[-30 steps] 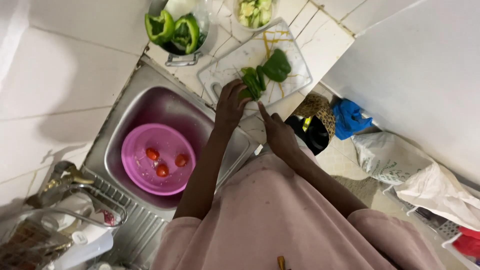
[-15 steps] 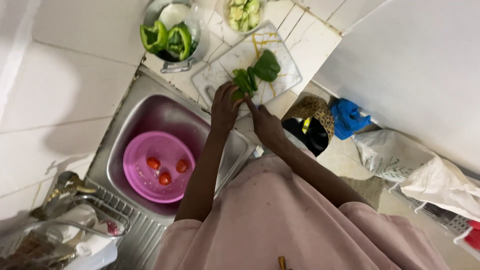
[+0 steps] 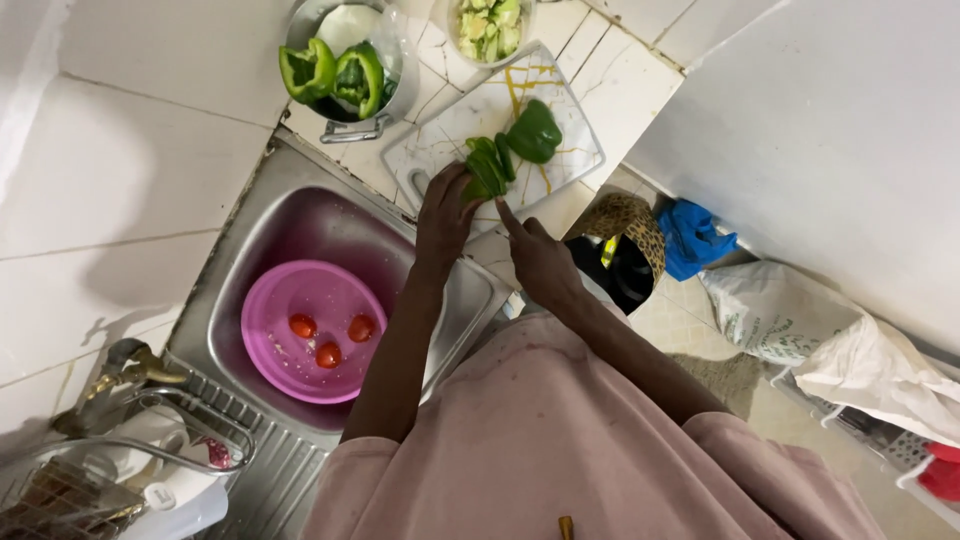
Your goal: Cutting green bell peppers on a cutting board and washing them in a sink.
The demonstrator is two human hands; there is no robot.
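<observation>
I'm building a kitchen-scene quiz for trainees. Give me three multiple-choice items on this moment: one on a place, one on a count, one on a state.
1. Where does the pink basin sit?
A. in the steel sink
B. on the cutting board
C. on the floor

2. How many tomatoes lie in the basin?
A. one
B. three
C. five

3. What is the left hand doing?
A. hanging free
B. holding a tomato
C. pressing the green pepper pieces on the white cutting board

Key: 1 A, the basin rests inside the sink bowl. 2 B, three red ones show. 3 C, its fingers lie on the cut pepper.
</observation>
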